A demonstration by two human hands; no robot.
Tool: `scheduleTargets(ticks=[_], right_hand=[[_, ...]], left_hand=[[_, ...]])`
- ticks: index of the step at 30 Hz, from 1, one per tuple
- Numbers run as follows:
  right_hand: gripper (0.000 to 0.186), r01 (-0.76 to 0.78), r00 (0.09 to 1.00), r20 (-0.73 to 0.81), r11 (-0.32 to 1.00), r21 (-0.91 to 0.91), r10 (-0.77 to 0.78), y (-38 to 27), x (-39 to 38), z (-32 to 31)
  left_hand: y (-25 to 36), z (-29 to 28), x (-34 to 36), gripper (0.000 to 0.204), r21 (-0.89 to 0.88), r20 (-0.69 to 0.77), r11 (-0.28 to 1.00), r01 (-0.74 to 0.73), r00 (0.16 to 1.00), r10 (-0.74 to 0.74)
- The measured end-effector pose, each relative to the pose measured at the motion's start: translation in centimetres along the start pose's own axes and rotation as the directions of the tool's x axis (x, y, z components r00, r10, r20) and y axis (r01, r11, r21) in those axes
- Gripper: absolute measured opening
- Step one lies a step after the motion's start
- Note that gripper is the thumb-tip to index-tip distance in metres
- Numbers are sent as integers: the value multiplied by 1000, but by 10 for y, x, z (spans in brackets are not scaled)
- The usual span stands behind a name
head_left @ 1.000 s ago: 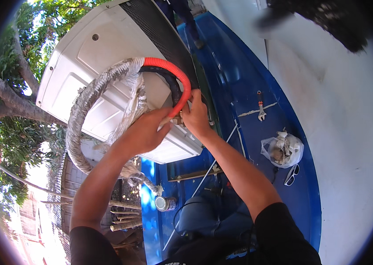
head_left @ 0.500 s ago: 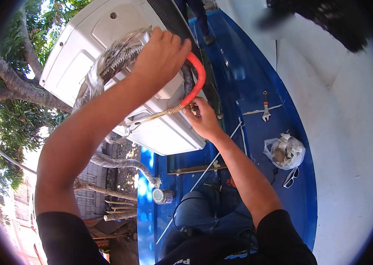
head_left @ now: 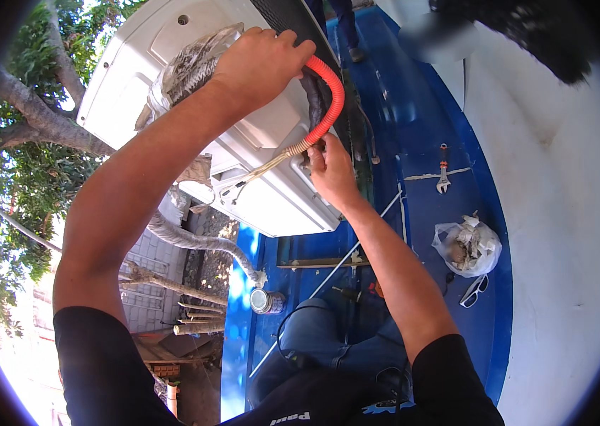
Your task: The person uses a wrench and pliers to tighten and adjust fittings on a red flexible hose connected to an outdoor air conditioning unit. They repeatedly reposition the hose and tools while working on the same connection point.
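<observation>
My left hand (head_left: 261,67) curls over the upper end of an orange corrugated conduit (head_left: 337,92) and a pipe bundle wrapped in worn pale tape (head_left: 190,71). What lies under the palm is hidden. From there the conduit arcs down to the right. Pale wires (head_left: 261,170) come out of its lower end. A dark insulated pipe (head_left: 314,99) runs inside the arc. At that pipe's lower end, my right hand (head_left: 333,170) is closed, thumb and fingers together; its fingertips partly cover the spot. Behind both hands is a white air-conditioner outdoor unit (head_left: 271,213).
On the blue surface (head_left: 413,234) lie an adjustable wrench (head_left: 443,170), a plastic bag of scraps (head_left: 469,248), white-framed sunglasses (head_left: 474,291), a screwdriver (head_left: 346,292) and a tin can (head_left: 267,302). A wrapped pipe (head_left: 204,243) hangs at left. Another person's legs (head_left: 346,28) stand beyond.
My right hand has shifted slightly up along the pipe's lower end, and the brass fitting seen beside it is now covered. My left hand keeps its grip. The whole view has shifted slightly.
</observation>
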State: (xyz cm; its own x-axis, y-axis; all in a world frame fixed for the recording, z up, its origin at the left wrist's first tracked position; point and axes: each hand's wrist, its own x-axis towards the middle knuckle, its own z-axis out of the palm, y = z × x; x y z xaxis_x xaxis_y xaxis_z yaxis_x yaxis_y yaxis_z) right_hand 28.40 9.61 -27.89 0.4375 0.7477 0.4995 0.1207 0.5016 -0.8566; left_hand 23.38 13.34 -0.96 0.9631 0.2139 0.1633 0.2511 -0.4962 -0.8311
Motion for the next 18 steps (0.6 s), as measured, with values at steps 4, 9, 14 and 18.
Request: scheduleTargets(ticks=[4, 9, 14, 18], right_hand=[[23, -89, 996, 32, 995, 45, 88, -2, 10, -6], [24, -249, 957, 193, 953, 173, 215, 6, 22, -15], [24, -223, 948, 264, 964, 145, 179, 14, 34, -20], [25, -247, 928, 308, 965, 85, 210, 11, 36, -22]], left_hand=[[1, 4, 5, 23, -21, -4, 1000, 14, 1000, -14], [1, 5, 9, 28, 21, 24, 1000, -13, 1000, 13], [0, -8, 13, 35, 25, 60, 1000, -14, 998, 13], [-5, -18, 25, 35, -14, 153, 1000, 5, 988, -3]])
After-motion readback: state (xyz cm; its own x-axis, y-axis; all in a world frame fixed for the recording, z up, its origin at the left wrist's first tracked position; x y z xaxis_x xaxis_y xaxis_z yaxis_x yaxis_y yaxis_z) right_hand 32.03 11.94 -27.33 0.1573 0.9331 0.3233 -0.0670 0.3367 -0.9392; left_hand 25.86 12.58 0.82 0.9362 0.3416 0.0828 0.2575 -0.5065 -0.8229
